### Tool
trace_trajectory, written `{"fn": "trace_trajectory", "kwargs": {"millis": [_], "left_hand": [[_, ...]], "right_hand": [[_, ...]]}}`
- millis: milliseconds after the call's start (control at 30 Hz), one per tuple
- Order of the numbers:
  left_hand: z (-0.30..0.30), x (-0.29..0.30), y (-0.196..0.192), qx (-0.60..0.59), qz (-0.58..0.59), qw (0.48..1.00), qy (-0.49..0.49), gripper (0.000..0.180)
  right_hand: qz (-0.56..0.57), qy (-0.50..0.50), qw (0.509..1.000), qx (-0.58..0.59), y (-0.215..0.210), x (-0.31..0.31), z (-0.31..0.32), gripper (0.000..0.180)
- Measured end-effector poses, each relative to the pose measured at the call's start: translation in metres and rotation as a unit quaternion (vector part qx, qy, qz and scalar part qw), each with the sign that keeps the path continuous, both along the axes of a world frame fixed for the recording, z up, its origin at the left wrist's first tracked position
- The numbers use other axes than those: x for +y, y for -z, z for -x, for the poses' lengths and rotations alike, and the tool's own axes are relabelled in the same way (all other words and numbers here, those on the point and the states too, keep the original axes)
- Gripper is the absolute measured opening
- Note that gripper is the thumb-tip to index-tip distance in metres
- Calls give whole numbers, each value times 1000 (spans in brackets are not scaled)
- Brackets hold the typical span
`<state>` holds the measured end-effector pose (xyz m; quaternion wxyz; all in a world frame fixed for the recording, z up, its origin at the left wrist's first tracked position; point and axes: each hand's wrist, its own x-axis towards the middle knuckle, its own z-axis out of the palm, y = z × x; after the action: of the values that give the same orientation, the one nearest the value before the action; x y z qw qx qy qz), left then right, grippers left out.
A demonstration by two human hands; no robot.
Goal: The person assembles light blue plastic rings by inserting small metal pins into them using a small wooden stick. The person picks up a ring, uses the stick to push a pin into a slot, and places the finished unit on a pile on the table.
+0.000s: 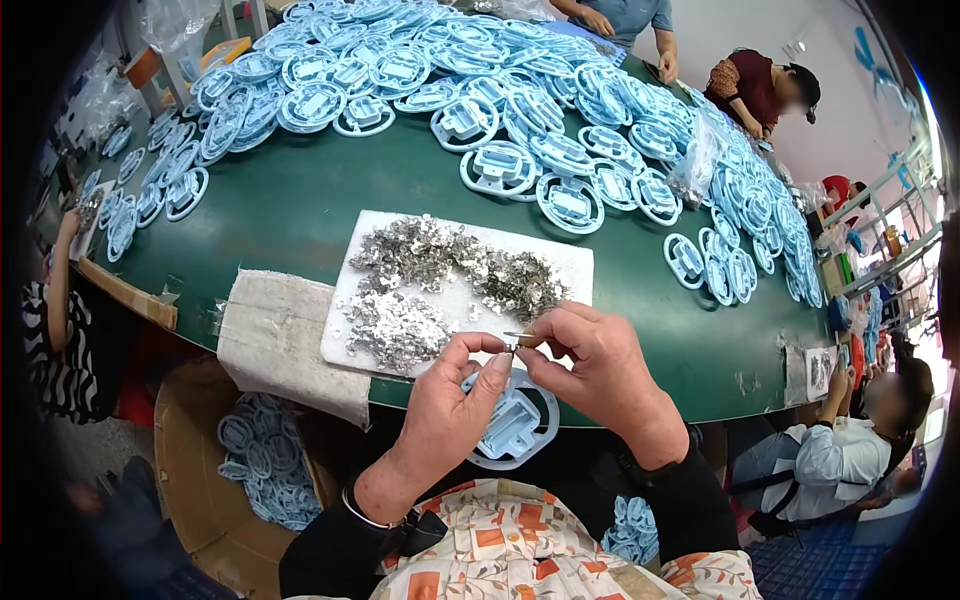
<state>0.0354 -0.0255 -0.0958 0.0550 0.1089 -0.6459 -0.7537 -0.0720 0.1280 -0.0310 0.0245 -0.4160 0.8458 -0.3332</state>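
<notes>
Green tabletop fills the room's middle, its far and right sides heaped with light-blue plastic frames, while other people sit working at the far right and left edges. Near the front edge lies a white board strewn with small silvery metal pieces, with a cloth pad just left of it and a cardboard box of more frames below. Nearest of all, the left hand and right hand meet fingertip to fingertip, both pinching one small metal clip above a blue frame resting at the table's near edge.
</notes>
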Motion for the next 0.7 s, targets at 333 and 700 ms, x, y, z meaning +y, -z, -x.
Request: {"fn": "trace_trajectory", "kwargs": {"millis": [333, 700], "left_hand": [[-4, 9, 1, 59, 42, 997, 18, 19], [-3, 16, -9, -18, 102, 994, 42, 22]], "right_hand": [[62, 27, 982, -175, 1, 28, -18, 11], [99, 52, 980, -164, 13, 62, -36, 8]]}}
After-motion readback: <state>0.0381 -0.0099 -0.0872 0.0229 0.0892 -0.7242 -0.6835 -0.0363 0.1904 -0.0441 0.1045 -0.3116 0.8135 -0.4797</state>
